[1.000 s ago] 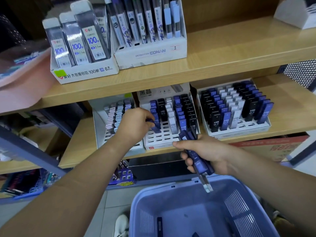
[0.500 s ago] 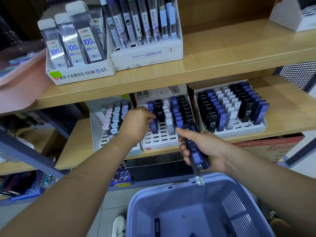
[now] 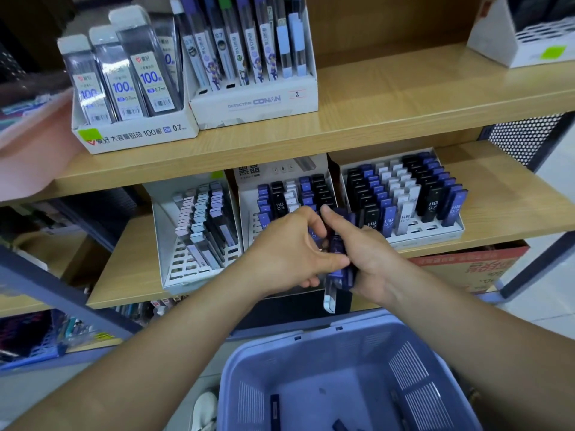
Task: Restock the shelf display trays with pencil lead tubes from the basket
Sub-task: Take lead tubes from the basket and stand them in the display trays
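1. Head view: the right hand [image 3: 373, 259] is clenched round a bundle of dark blue plastic pencil lead tubes [image 3: 339, 241]. It holds them upright in front of the middle tray and above the basket's far edge. A clear tube with a white end [image 3: 329, 295] sticks out below the fist.
2. The left hand [image 3: 286, 247] meets it from the left, with its thumb and curled fingers pinching the same bundle.
3. Behind both hands, a white slotted display tray [image 3: 249, 194] stands on the lower wooden shelf [image 3: 504, 197]. Its far rows hold blue, black and white tubes, some marked HB 0.5. The hands hide its near slots.
4. Just to the right, a second white slotted tray [image 3: 459, 227] is packed with black, blue and white tubes marked HB 0.7.
5. To the left, a third white tray [image 3: 161, 231] holds leaning pale grey and lilac tubes.
6. Nearest of all, below the hands, sits a lilac plastic basket [image 3: 311, 343]. One dark tube [image 3: 274, 412] lies on its floor.
7. On the upper shelf, far left, a white carton of clear "100" lead cases [image 3: 133, 135] stands beside a white "Conan" carton [image 3: 255, 104].
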Tool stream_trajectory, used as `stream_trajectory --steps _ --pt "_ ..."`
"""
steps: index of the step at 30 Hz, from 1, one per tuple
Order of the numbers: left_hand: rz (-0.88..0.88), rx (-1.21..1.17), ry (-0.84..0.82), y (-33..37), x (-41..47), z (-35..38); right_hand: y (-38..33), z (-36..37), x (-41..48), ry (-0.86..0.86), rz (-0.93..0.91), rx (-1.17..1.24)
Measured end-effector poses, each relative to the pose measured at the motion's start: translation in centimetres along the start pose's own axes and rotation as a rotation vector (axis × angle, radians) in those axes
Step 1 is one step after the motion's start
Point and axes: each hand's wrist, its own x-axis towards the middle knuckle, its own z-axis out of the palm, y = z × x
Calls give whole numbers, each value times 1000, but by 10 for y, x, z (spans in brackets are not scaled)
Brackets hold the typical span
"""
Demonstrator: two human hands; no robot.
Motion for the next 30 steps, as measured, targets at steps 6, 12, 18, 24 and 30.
stream_trajectory --steps 6,12,18,24,30 --pt "-53 135 -3 -8 1 5 4 -1 -5 36 -16 -112" --pt "-135 -210 -37 -10 2 -2 -2 -4 -10 18 -70 -147" --pt "-134 -478 -34 -18 0 -14 -13 -15 -9 -92 -87 -84" --pt "-111 -458 -112 -23 0 -18 -15 -16 -10 -124 -73 -52" --pt "108 -306 -76 -28 -5 -32 -14 -15 -18 -260 19 -22"
